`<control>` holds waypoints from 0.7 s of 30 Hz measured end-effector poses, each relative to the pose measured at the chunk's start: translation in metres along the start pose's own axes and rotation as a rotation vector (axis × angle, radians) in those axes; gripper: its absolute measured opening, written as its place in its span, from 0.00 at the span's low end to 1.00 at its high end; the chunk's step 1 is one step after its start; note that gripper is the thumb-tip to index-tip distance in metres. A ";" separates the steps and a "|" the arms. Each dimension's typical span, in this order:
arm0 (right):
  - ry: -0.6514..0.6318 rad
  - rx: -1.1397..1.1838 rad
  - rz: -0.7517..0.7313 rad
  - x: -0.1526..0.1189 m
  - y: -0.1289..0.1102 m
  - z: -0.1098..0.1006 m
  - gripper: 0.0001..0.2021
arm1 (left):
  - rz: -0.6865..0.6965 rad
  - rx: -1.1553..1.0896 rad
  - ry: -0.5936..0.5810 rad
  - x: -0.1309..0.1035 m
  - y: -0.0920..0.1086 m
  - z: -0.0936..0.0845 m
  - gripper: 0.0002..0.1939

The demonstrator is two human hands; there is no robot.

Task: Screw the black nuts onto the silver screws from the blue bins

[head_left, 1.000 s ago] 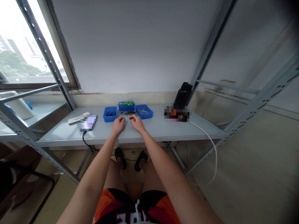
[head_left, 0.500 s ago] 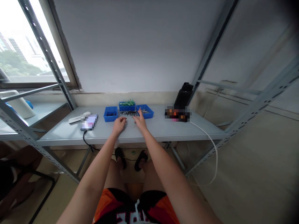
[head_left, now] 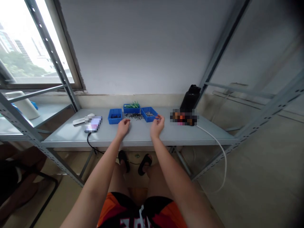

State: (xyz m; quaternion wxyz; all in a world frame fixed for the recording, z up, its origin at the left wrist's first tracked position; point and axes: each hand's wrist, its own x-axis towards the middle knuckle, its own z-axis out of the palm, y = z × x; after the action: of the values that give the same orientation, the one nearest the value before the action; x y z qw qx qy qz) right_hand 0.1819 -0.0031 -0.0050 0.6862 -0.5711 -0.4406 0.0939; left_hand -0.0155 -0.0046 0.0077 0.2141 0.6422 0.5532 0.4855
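Note:
My left hand (head_left: 123,127) rests on the shelf top with its fingers curled together at the tips; whatever they pinch is too small to make out. Close to the front corner of the right blue bin (head_left: 149,119), my right hand (head_left: 157,126) is closed too, thumb and fingers drawn together, and I cannot make out anything in it. Small silvery metal pieces lie in that bin. A loose pile of dark and silvery small parts (head_left: 134,116) spreads between the bins. Dark pieces are in the left blue bin (head_left: 115,121), green strips in the back blue bin (head_left: 131,110).
A phone (head_left: 93,124) with a black cable and a white object (head_left: 79,121) lie at left. On the right stand a black bottle (head_left: 190,98) and a blurred dark, orange item (head_left: 184,117) beside a white cable (head_left: 219,145). Metal posts flank the shelf. Another person's legs show at lower left.
My right hand has moved right, from the pile and bin's left side to the bin's front right corner, and its spread fingers have closed. The left hand stays nearly in place. The view shifted slightly.

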 end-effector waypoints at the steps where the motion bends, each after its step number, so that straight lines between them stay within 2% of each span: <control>1: 0.010 -0.001 0.019 0.002 0.003 -0.005 0.21 | -0.001 -0.001 -0.006 0.000 0.001 0.000 0.14; 3: -0.025 -0.001 0.031 0.007 0.009 -0.011 0.19 | -0.007 -0.006 -0.005 0.000 0.002 0.000 0.14; 5: -0.131 -0.031 0.002 0.008 0.011 -0.012 0.16 | -0.002 -0.009 0.004 0.000 0.003 0.001 0.13; 9: -0.565 -0.269 -0.230 -0.002 0.003 0.005 0.11 | 0.007 0.002 -0.005 -0.002 0.005 0.000 0.13; 11: -0.726 -0.427 -0.311 -0.009 -0.007 0.018 0.11 | -0.001 0.014 0.002 -0.003 0.005 0.000 0.13; 13: -0.764 -0.560 -0.325 -0.011 -0.016 0.032 0.13 | -0.005 0.020 0.019 -0.004 0.005 0.000 0.12; 16: -0.753 -0.728 -0.243 -0.007 -0.028 0.049 0.15 | -0.006 0.025 0.024 -0.005 0.004 0.001 0.12; 21: -0.737 -0.893 -0.175 0.001 -0.037 0.062 0.16 | -0.031 0.049 0.007 -0.006 0.007 0.001 0.12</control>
State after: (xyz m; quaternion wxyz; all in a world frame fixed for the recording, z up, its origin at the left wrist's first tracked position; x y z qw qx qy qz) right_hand 0.1242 0.0288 0.0251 0.1857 -0.6963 -0.6925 0.0345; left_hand -0.0109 -0.0120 0.0105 0.2039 0.6369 0.5754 0.4708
